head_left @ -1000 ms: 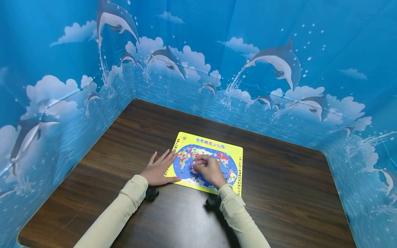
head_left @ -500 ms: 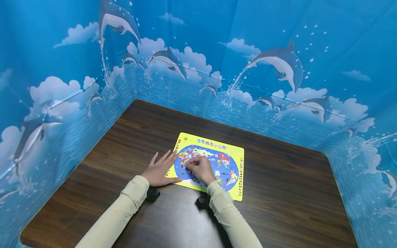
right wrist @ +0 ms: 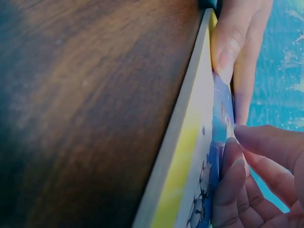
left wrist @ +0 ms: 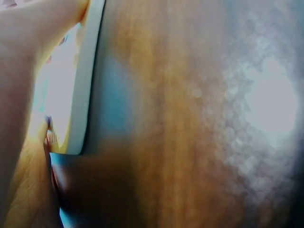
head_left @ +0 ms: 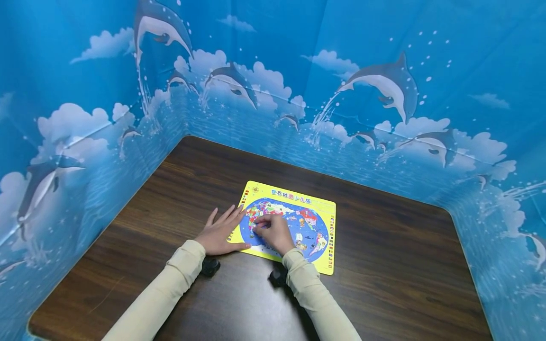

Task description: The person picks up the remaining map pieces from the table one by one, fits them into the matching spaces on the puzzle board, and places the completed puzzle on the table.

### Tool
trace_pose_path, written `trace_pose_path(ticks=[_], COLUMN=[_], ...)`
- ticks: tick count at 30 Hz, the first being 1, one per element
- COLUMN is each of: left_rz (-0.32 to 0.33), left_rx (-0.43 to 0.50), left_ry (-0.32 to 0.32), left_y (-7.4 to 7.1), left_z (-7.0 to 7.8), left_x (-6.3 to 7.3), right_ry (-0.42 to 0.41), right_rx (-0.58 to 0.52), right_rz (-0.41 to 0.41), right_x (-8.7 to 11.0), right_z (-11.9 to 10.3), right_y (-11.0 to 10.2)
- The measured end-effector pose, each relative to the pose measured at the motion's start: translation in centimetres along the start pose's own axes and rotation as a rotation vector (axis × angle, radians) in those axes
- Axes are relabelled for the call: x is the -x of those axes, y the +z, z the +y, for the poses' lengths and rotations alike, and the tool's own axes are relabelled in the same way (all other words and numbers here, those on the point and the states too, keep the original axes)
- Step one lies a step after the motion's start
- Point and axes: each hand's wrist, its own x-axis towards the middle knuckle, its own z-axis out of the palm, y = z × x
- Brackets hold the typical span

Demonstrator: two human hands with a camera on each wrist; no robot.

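A yellow-bordered children's world map board (head_left: 324, 208) with a blue oval lies on the table. My left hand (head_left: 219, 237) lies spread at its left edge, fingers straight, thumb over the lower left corner. In the right wrist view the left thumb (right wrist: 226, 59) presses on the board's face. My right hand (head_left: 275, 232) is over the left-middle of the map, fingers curled. Its thumb (right wrist: 266, 142) and forefinger tip (right wrist: 232, 147) come together at what looks like a small coloured map piece, mostly hidden by the fingers. The left wrist view shows the board's thick grey edge (left wrist: 85, 85) beside the left hand.
The dark wood table (head_left: 392, 265) reaches to a blue dolphin-print curtain (head_left: 264, 118) at the back and sides. A black wrist device (head_left: 210, 267) sits under the left wrist, another black device (head_left: 278, 277) under the right.
My right hand has moved left across the map from its middle, then stayed nearly in place over the last half second. The left hand stays at the board's left edge.
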Motion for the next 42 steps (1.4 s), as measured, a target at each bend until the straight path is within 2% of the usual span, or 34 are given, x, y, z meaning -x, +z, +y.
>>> trace_pose_path(ticks=[16, 27, 33, 37, 42], left_rz=[0.001, 0.003, 0.013, 0.048, 0.062], left_rx=[-0.001, -0.004, 0.007, 0.008, 0.028], left_ry=[0.005, 0.013, 0.028, 0.018, 0.027], left_y=[0.2, 0.7, 1.4, 1.0, 0.2], left_z=[0.2, 0.6, 0.3, 0.2, 0.1], left_x=[-0.3, -0.3, -0.2, 0.0, 0.1], right_ry=[-0.07, -0.01, -0.059, -0.095, -0.057], right_rx=[0.113, 0.093, -0.02, -0.12, -0.274], right_rz=[0.054, 0.091, 0.079, 0.057, 0.108], right_x=[0.2, 0.7, 1.8, 3.3, 6.1], right_z=[-0.1, 0.7, 1.4, 1.9, 3.8], right_y=[0.1, 0.4, 0.2, -1.1, -3.4])
